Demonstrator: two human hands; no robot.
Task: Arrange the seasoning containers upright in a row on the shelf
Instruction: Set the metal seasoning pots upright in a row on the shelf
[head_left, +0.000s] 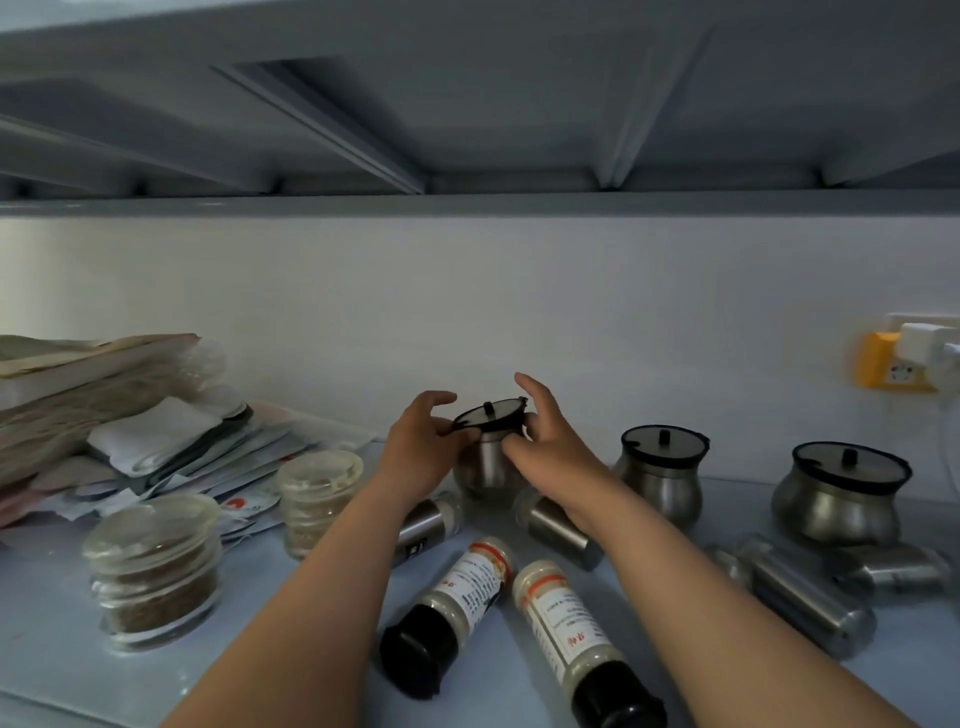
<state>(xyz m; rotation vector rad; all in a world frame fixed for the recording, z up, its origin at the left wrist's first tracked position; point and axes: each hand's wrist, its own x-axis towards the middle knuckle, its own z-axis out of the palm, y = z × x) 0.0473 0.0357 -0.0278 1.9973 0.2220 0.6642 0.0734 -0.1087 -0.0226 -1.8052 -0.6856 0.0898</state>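
near: two black-capped spice bottles (457, 608) lying flat, long axes running near-far | mid: steel shakers (558, 527) toppled | far: left hand (421, 447) and right hand (545, 436) gripping tilted steel pot (485, 465) from both sides, right of glass jars (317, 493)

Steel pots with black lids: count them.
3. One steel pot sits between the left hand and right hand; one just right of it; one far right. None seem hidden.
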